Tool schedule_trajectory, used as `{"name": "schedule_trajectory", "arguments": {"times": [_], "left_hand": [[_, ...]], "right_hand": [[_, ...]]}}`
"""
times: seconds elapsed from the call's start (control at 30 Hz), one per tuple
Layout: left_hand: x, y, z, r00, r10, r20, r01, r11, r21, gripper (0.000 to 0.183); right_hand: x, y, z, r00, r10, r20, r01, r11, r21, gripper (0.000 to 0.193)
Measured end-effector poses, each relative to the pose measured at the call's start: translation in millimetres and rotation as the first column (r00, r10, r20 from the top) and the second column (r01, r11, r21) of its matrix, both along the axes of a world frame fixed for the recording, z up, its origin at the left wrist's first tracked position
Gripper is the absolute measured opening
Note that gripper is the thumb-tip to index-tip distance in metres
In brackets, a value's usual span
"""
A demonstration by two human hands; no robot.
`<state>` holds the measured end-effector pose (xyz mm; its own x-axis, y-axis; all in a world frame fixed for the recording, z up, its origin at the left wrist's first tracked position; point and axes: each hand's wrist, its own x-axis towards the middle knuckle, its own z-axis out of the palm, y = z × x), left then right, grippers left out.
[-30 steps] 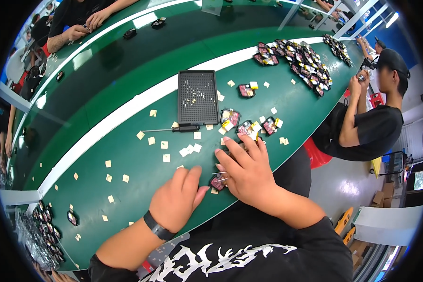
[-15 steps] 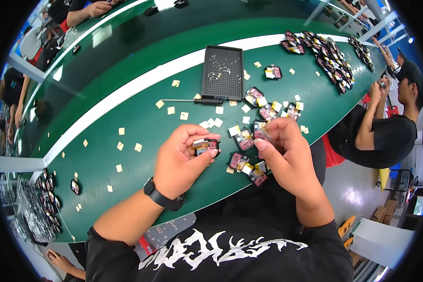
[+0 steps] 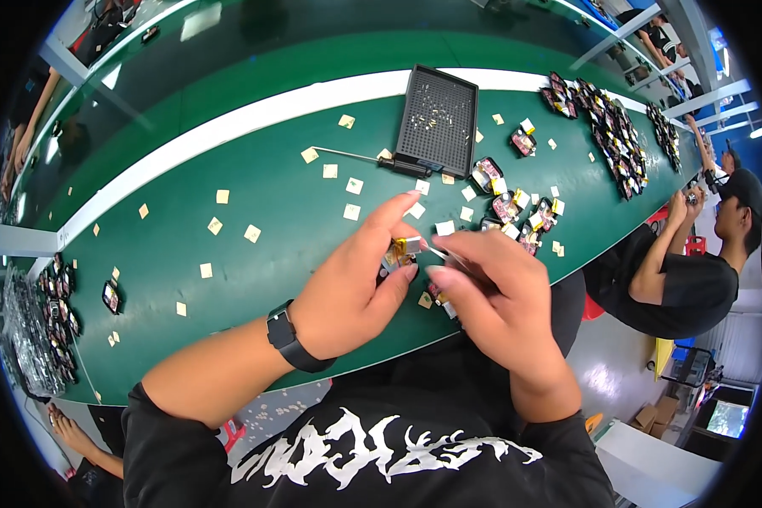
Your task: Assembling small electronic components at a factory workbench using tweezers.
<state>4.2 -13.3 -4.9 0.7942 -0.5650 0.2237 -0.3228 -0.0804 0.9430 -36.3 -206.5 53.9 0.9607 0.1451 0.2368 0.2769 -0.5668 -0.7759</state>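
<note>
My left hand (image 3: 347, 284), with a black watch on its wrist, is closed around a small electronic module (image 3: 394, 264) in a dark casing. A silver and yellow-taped battery-like piece (image 3: 408, 245) shows at its upper side. My fingers hide much of the module. Close on the right, my right hand (image 3: 499, 296) pinches a thin, pointed, pale metallic tool (image 3: 438, 251), its tip directed at the module. Most of that tool is covered by the fingers. Similar modules (image 3: 510, 205) lie just beyond my right hand, and others are partly hidden under it.
A black perforated tray (image 3: 436, 118) holding tiny pieces stands on the green table (image 3: 271, 279), beside a screwdriver (image 3: 398, 164). Pale square stickers (image 3: 252, 233) are scattered around. Heaped modules (image 3: 618, 135) lie far right, clear plastic bags (image 3: 27, 330) far left. A co-worker (image 3: 694, 254) sits at right.
My left hand has moved right with the module, bringing it to the right hand's tool. The silver and yellow piece now shows more plainly. The whole view has shifted slightly.
</note>
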Motion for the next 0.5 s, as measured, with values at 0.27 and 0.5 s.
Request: {"name": "schedule_trajectory", "arguments": {"times": [0.27,0.5], "left_hand": [[-4.5,-5.5,0.9,0.954,0.042,-0.297,-0.083,0.988,-0.127,0.061],[0.8,1.8,7.1,0.751,-0.134,-0.647,-0.073,0.957,-0.282,0.030]], "right_hand": [[-3.2,0.2,-27.0,0.909,-0.035,-0.415,0.225,0.880,0.419,0.011],[-13.2,-12.8,-17.6,0.949,0.013,-0.316,0.126,0.900,0.417,0.010]]}}
